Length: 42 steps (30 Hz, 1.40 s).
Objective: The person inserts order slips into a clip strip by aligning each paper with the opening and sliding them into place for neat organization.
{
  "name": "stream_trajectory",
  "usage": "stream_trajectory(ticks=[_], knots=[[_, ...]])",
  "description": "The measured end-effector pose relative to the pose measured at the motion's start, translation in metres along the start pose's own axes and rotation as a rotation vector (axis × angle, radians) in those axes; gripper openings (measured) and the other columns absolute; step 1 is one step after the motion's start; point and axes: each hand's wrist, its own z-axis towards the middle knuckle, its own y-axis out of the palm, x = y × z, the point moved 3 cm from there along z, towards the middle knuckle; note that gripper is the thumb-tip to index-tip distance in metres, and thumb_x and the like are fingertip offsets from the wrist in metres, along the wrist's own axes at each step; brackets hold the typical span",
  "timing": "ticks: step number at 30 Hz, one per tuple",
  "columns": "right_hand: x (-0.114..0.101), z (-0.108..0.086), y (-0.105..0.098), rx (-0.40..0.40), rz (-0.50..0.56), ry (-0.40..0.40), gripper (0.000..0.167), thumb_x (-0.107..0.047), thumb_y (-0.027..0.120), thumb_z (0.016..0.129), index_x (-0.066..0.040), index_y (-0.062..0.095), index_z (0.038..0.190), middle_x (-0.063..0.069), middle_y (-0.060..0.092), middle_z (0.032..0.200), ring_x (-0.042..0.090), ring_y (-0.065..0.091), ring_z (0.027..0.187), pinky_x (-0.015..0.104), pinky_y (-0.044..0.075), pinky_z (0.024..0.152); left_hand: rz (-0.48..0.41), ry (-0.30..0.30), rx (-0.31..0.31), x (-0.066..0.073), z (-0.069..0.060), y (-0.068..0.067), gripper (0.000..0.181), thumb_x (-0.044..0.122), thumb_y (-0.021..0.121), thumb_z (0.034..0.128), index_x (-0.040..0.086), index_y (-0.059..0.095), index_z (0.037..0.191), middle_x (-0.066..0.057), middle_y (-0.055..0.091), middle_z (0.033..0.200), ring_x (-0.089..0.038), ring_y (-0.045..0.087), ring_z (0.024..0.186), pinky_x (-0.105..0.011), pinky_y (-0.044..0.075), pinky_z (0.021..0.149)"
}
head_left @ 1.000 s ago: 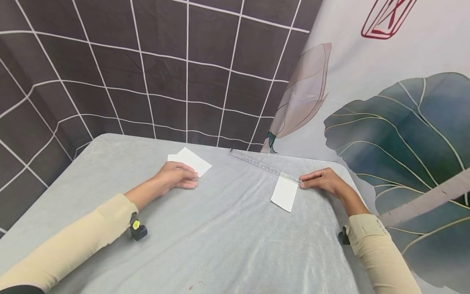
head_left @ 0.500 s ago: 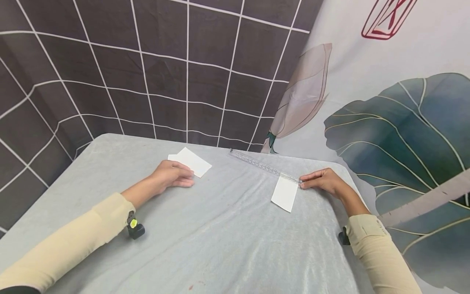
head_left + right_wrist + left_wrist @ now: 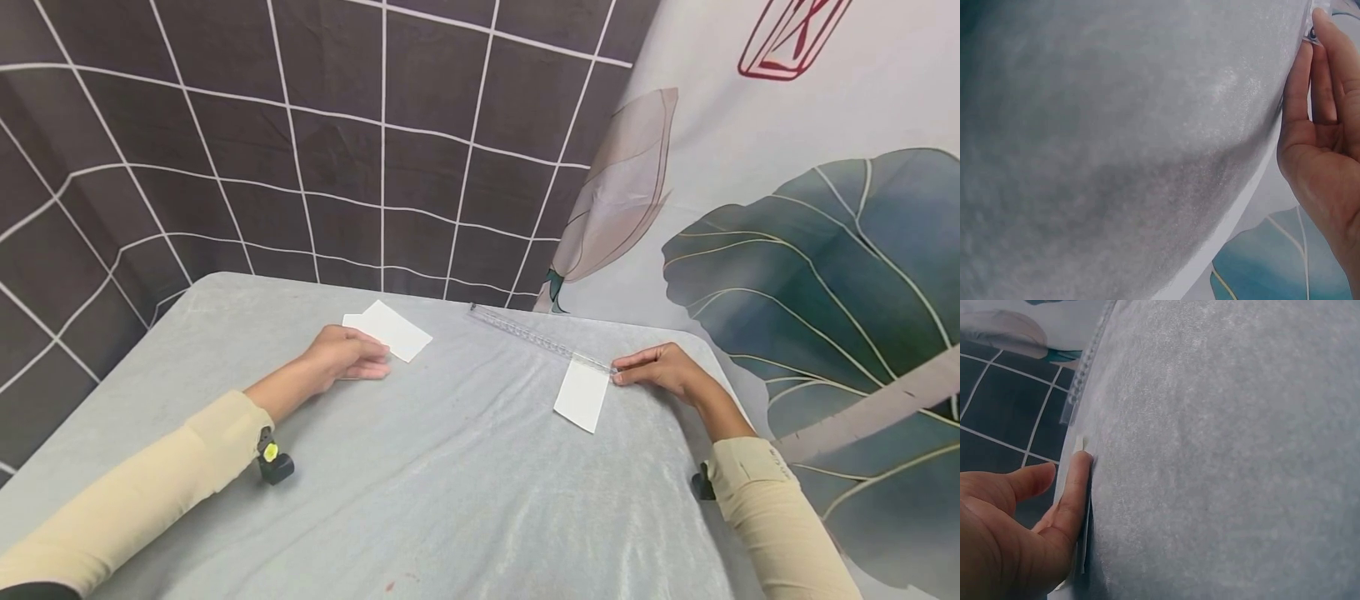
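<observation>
At the table's far right, my right hand (image 3: 667, 367) pinches the near end of a clear plastic ruler (image 3: 525, 334) between thumb and fingers. The ruler lies slanted toward the back edge, over the top of a white paper piece (image 3: 582, 398). My left hand (image 3: 341, 360) rests on overlapping white paper pieces (image 3: 399, 330) at the back left and partly hides them. Its fingers are nearly straight, with the thumb apart, in the left wrist view, where a paper edge (image 3: 1084, 547) shows beneath. The ruler's end (image 3: 1311, 32) shows at the right hand's fingertips in the right wrist view.
A grey cloth covers the table (image 3: 450, 467), whose back edge meets a dark grid-patterned curtain (image 3: 330, 150). A pale curtain with leaf prints (image 3: 810, 283) hangs along the right side. Dark wrist cameras (image 3: 276, 468) sit at the cuffs.
My left hand has slid slightly left and back, uncovering more of the upper paper piece's front edge. The right hand, ruler and right paper piece have stayed in place.
</observation>
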Motion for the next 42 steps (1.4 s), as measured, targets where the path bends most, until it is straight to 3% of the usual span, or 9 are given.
stream_trajectory(ticks=[11, 19, 24, 33, 37, 42], knots=[[0.000, 0.000, 0.001, -0.001, -0.001, 0.000, 0.042, -0.032, 0.101, 0.087, -0.015, 0.088, 0.124, -0.011, 0.087, 0.118, -0.009, 0.070, 0.104, 0.020, 0.054, 0.097, -0.040, -0.054, 0.015, 0.002, 0.002, -0.003, 0.033, 0.001, 0.069, 0.1081, -0.017, 0.064, 0.136, -0.007, 0.082, 0.083, -0.015, 0.083, 0.073, -0.032, 0.073, 0.083], [0.000, 0.000, 0.002, -0.003, 0.001, -0.008, 0.043, -0.032, 0.101, 0.086, -0.015, 0.089, 0.123, -0.011, 0.087, 0.118, -0.010, 0.069, 0.105, 0.013, 0.052, 0.092, -0.126, -0.107, 0.019, 0.007, 0.007, -0.004, 0.007, -0.001, 0.065, 0.1089, -0.006, 0.065, 0.113, -0.009, 0.081, 0.075, -0.017, 0.082, 0.068, -0.031, 0.073, 0.078], [-0.001, -0.001, 0.002, -0.004, 0.004, -0.013, 0.042, -0.032, 0.102, 0.086, -0.015, 0.089, 0.122, -0.011, 0.087, 0.117, -0.010, 0.069, 0.105, 0.013, 0.053, 0.093, -0.142, -0.149, 0.055, 0.012, 0.011, -0.005, 0.004, -0.001, 0.064, 0.1086, -0.004, 0.063, 0.107, -0.010, 0.079, 0.072, -0.018, 0.082, 0.064, -0.031, 0.073, 0.077], [-0.003, -0.002, 0.001, -0.002, 0.004, -0.004, 0.043, -0.033, 0.102, 0.085, -0.016, 0.089, 0.122, -0.011, 0.087, 0.118, -0.009, 0.069, 0.105, 0.025, 0.054, 0.103, -0.066, -0.180, 0.126, 0.016, 0.018, -0.005, 0.006, -0.001, 0.068, 0.1060, -0.002, 0.064, 0.101, -0.008, 0.076, 0.066, -0.018, 0.079, 0.058, -0.031, 0.073, 0.072], [-0.004, -0.004, 0.000, 0.000, -0.002, -0.015, 0.044, -0.033, 0.102, 0.085, -0.015, 0.088, 0.123, -0.012, 0.087, 0.117, -0.009, 0.069, 0.105, 0.031, 0.055, 0.110, -0.014, -0.165, 0.120, 0.018, 0.020, -0.004, 0.010, 0.001, 0.071, 0.1053, -0.001, 0.064, 0.097, -0.006, 0.075, 0.065, -0.017, 0.079, 0.056, -0.030, 0.072, 0.068], [-0.005, -0.006, 0.000, 0.003, -0.026, -0.036, 0.046, -0.035, 0.101, 0.086, -0.014, 0.088, 0.125, -0.013, 0.087, 0.117, -0.010, 0.068, 0.107, 0.029, 0.054, 0.109, 0.056, -0.172, 0.101, 0.021, 0.024, -0.003, 0.018, 0.005, 0.076, 0.1039, 0.000, 0.064, 0.092, -0.006, 0.073, 0.062, -0.017, 0.077, 0.054, -0.030, 0.072, 0.064]])
